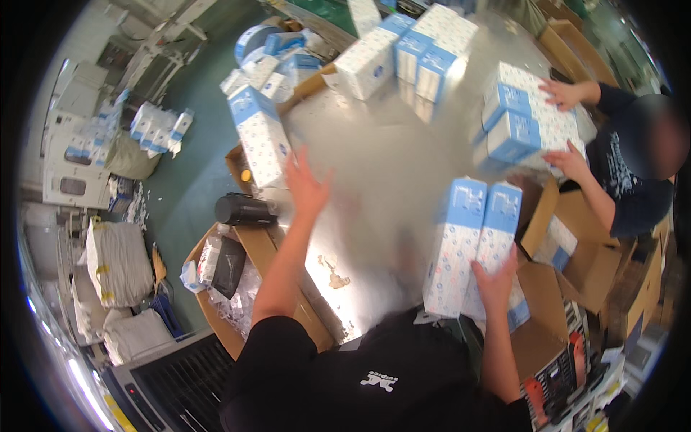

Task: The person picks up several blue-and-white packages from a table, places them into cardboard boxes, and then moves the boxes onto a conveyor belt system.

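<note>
My left hand (307, 189) reaches over the metal table with its fingers spread. Its fingertips are close to the lower end of a long white carton with a blue end (260, 140); whether they touch is hard to tell. On the right, my right hand (497, 288) is closed around the near part of a long patterned carton (498, 227), thumb on top and fingers along its right side. Lying against that carton on its left is a matching long carton (455, 248). Both have their blue ends pointing away from me.
A co-worker's hands (565, 93) rest on a stack of similar cartons (515, 119) at the right. More cartons (432, 47) stand at the table's (360, 173) far side. Open cardboard boxes (536, 309) are at right. A black cylinder (245, 209) lies by a box of plastic (241, 295).
</note>
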The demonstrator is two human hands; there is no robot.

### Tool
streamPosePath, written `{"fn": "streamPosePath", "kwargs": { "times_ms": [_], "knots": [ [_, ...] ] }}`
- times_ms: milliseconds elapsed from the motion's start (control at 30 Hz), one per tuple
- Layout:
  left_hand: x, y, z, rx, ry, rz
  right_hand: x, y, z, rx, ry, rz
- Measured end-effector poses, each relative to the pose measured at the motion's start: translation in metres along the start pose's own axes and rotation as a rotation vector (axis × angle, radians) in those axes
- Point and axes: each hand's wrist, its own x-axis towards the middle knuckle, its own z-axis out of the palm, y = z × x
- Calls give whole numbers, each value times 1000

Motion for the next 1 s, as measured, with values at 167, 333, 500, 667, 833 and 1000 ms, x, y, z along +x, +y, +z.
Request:
{"fn": "streamPosePath", "kwargs": {
  "times_ms": [167,333,500,667,833,1000],
  "knots": [
    [-134,177,25,-467,-532,47,2,-15,16,-55,-86,-44],
    [-150,274,14,-277,-581,48,1,-23,13,-194,14,-32],
    [-135,292,30,-34,-657,304,23,-30,17,-334,59,35],
    [-97,273,47,-79,-642,112,59,-4,-49,110,-8,244],
    [-46,192,30,-1423,-906,-433,-1,37,-170,952,2,140],
    [-84,314,-50,-1600,-1125,225,-95,107,-233,759,16,-131]
  ]
}}
